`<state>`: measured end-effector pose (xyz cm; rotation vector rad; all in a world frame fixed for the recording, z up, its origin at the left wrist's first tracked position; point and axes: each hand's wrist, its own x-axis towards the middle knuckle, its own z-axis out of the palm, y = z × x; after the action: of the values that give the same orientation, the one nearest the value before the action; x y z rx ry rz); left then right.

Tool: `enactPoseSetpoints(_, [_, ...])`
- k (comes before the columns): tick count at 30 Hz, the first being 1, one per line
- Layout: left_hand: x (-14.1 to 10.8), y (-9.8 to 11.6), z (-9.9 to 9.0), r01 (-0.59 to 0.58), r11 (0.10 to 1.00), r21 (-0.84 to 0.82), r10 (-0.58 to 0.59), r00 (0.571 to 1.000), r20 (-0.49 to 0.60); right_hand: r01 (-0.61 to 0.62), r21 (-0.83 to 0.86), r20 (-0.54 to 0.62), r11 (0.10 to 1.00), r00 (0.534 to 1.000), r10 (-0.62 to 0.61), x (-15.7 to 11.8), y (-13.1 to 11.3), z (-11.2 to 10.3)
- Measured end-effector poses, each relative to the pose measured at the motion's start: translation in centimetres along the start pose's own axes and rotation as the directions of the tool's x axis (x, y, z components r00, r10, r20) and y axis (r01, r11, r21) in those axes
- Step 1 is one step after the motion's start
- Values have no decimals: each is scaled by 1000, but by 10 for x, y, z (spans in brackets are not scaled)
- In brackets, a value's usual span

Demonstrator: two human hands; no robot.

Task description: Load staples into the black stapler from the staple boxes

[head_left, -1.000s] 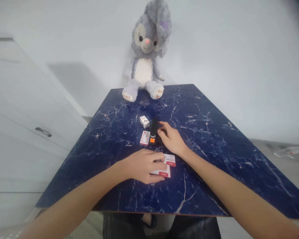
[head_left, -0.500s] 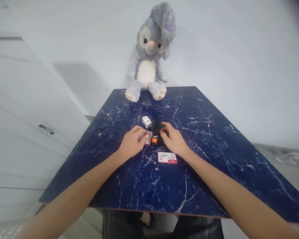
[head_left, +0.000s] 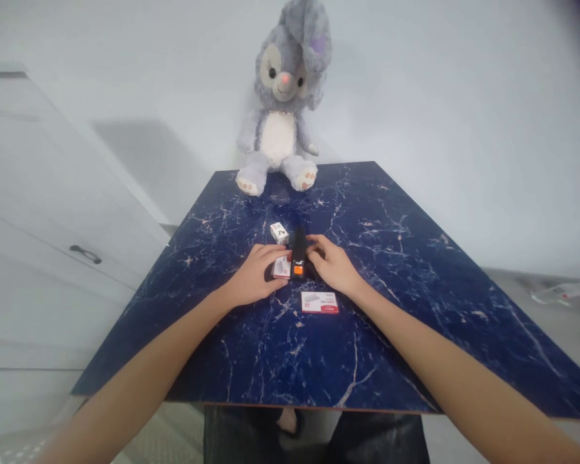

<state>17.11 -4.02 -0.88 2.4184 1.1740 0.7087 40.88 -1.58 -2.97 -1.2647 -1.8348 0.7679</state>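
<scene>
A black stapler [head_left: 298,252] with an orange end lies in the middle of the dark blue marbled table [head_left: 415,290]. My right hand [head_left: 333,265] rests against its right side, fingers curled onto it. My left hand [head_left: 251,276] is at its left side, thumb and fingers closed around a flat white and red staple box [head_left: 283,268], which it partly hides. Just behind the hands stands a small white box [head_left: 279,232]. Another flat white and red box [head_left: 319,302] lies alone on the table, nearer to me than both hands.
A grey and white plush rabbit [head_left: 283,96] sits at the table's far edge against the white wall. White cabinets with a dark handle [head_left: 84,254] stand to the left. My knees show under the table's near edge.
My left hand let go of the near flat boxes and moved forward to the box beside the stapler. One flat box now lies alone. My right hand stayed at the stapler.
</scene>
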Motion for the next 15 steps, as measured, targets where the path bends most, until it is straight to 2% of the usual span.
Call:
enactPoseSetpoints(7, [1, -8, -4, 38, 988, -152, -32, 999, 44, 32, -113, -16, 993, 999, -34, -4, 0, 2])
enactPoseSetpoints(13, [-3, -6, -1, 4, 998, -61, -2, 999, 33, 48, -117, -8, 992, 999, -49, -5, 3, 3])
enactPoseSetpoints(15, [-3, -6, 0, 29, 998, -47, -28, 999, 21, 50, -122, -9, 991, 999, -51, -4, 2, 3])
